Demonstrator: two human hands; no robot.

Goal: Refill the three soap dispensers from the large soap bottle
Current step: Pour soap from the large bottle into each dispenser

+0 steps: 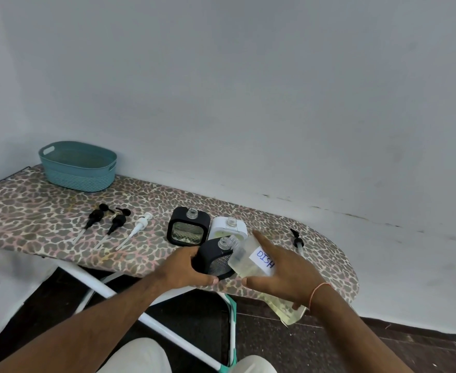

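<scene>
While the left hand (188, 267) wraps its grip around a tilted black dispenser (216, 258) at the near edge of the ironing board (33, 208), the right hand (283, 270) clasps the big bottle (251, 261), tipped so its open mouth sits just beside the dispenser's neck.

Far left, a teal basket (77, 165) stands by the wall; nearer, three pumps (114, 227) lie side by side. A second black dispenser (188, 229) and a white one (228, 227) stand uncapped behind the hands.

The dispenser looks rigid and light, its smooth sides likely slick if soap runs; holding it around the body, as now, seems sound. The bottle looks like clear, stiff plastic, heavy with yellowish liquid toward its base, so a hold around the middle with the thumb underneath should steady the pour.

Whether soap is flowing is too faint to tell. The bottle's base is partly covered by the wrist, and its label reads only "DISH". A fourth pump (296, 239) lies half-hidden behind the right hand.
</scene>
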